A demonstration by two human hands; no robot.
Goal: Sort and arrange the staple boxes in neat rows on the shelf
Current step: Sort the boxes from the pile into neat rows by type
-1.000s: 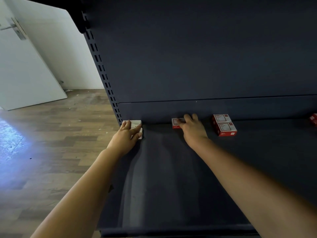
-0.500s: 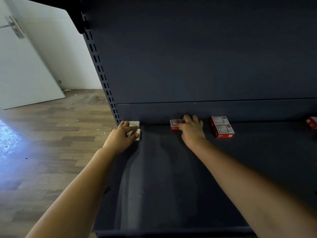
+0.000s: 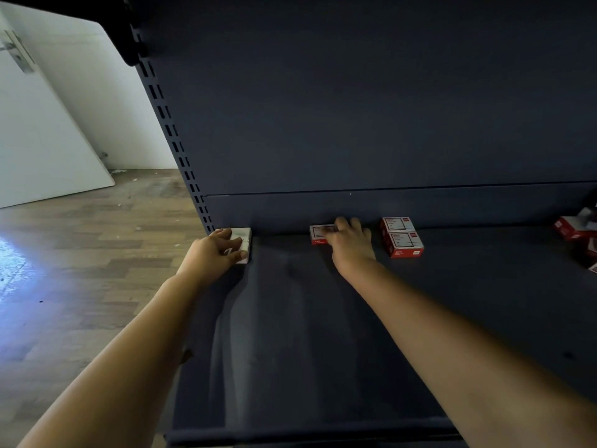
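Early going: the left hand (image 3: 214, 253) grips white boxes (image 3: 241, 239) in the shelf (image 3: 290, 334) corner, the right hand (image 3: 350, 242) fingers curl over a red box (image 3: 318, 234) against the back. Two red boxes (image 3: 402, 236) sit aligned; loose boxes (image 3: 578, 229) far right remain unsorted.

Two white cardboard staple boxes (image 3: 241, 240) sit at centre left. Three red-and-white cardboard staple boxes show mid-frame: one (image 3: 319, 234), then a pair (image 3: 402, 237). More red boxes (image 3: 573, 227) crowd the right edge, their number unclear.
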